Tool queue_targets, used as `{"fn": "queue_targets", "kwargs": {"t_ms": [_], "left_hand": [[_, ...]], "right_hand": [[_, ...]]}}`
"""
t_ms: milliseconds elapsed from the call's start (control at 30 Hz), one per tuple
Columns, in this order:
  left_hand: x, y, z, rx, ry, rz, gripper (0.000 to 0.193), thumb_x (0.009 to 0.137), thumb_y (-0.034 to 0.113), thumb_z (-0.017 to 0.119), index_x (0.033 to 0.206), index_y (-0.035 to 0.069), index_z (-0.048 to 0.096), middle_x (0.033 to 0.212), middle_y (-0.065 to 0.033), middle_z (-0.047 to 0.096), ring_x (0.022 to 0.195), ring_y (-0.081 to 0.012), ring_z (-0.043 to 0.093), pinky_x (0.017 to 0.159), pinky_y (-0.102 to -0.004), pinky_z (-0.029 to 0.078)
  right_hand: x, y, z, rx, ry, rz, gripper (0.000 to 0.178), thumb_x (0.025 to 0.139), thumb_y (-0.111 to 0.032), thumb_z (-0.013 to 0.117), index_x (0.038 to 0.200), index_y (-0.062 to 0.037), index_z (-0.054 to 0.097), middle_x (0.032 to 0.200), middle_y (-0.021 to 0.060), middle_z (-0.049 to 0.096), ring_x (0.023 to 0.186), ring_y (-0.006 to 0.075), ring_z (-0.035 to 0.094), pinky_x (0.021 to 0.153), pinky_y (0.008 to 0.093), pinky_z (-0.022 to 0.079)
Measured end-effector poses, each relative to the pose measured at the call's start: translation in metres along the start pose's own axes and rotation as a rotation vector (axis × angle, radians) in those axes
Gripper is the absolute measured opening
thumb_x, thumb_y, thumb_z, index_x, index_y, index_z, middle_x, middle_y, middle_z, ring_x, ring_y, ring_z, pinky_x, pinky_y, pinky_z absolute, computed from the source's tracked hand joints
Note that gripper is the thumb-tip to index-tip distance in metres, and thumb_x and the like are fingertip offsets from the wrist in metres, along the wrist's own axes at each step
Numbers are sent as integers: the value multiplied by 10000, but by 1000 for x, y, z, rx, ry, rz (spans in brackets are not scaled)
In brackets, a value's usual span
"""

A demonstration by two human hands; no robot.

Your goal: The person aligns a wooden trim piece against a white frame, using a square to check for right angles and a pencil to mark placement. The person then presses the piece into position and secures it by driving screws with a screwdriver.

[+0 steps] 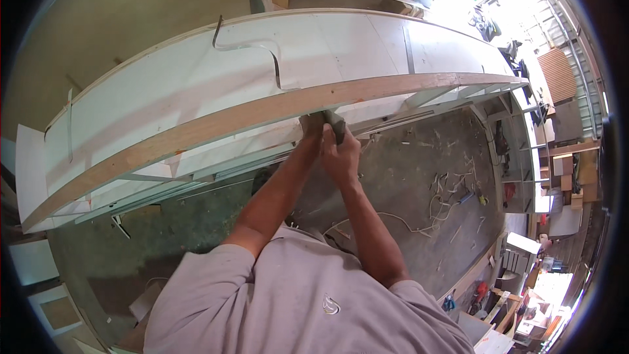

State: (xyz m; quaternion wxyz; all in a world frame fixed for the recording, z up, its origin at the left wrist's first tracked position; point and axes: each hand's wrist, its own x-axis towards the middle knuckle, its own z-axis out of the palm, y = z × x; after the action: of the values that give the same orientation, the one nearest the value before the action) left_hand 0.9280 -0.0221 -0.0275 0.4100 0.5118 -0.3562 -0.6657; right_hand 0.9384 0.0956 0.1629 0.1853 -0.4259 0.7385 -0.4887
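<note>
Both my arms reach forward to a long white panel structure with a bare wooden front strip. Just below that strip, my right hand is closed around a short grey object with a dark end, whose kind I cannot make out. My left hand is right beside it, close under the strip, and its fingers are mostly hidden. A thin dark curved strip lies across the white top beyond my hands.
Open framed compartments run below the wooden strip. On the concrete floor lie scattered scraps and a pale cord. A white frame stands at the right, with boxes and boards behind it. Tools lie at the lower right.
</note>
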Motion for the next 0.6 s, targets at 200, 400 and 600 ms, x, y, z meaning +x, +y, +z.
{"fn": "queue_targets", "kwargs": {"t_ms": [200,400,600], "left_hand": [[22,23,-37,-162,52,49,469,977,510,530,1003,44,579,851,-68,604,749,-232,597,678,-399,510],[-20,49,-49,137,-39,50,573,960,488,553,1255,-3,541,1188,-209,571,1120,-376,528,955,-440,421],[-118,99,-58,444,100,599,602,821,229,769,1315,-20,532,1244,-221,552,1205,-396,491,1034,-452,399]], "right_hand": [[-8,-26,13,113,-81,-17,301,972,-239,590,1131,3,670,667,41,627,602,98,577,557,306,468],[-12,-12,1,-132,-48,-162,268,977,-222,601,1136,-18,673,721,25,646,633,78,590,563,262,449],[-103,14,-105,295,-138,273,207,954,-192,642,821,-49,573,622,-4,559,484,87,525,437,268,390]]}}
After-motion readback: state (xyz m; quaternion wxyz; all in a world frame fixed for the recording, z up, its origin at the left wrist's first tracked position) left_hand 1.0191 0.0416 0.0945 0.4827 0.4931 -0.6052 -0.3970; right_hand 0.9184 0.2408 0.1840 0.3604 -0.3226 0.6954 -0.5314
